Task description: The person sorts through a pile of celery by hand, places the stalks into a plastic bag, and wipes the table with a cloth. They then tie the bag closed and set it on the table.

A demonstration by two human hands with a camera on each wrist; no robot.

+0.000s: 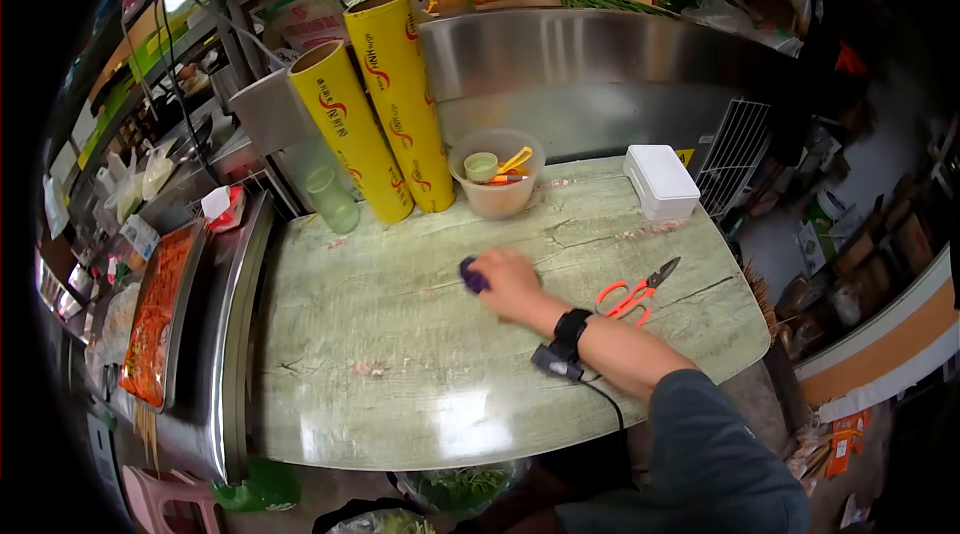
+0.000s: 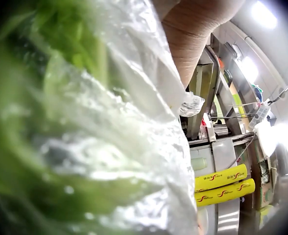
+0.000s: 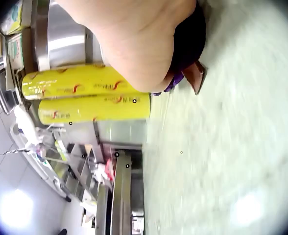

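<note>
My right hand (image 1: 510, 284) grips a bunched dark purple cloth (image 1: 473, 276) low over the middle of the green marbled table (image 1: 400, 334). In the right wrist view the cloth (image 3: 189, 41) bulges out beside the palm, close to the tabletop, and a fingertip shows past it. Orange-handled scissors (image 1: 637, 294) lie near the right forearm. Only part of my left hand (image 2: 193, 34) shows in the left wrist view, above a clear plastic bag (image 2: 134, 122) of leafy greens; its fingers are hidden, so I cannot tell whether it holds the bag.
Two yellow film rolls (image 1: 350, 129) stand at the back left beside a green glass (image 1: 332, 201). A plastic tub (image 1: 500, 196) with small utensils and a white box (image 1: 660, 182) are along the back edge. Left of the table is a tray of red food (image 1: 160, 309).
</note>
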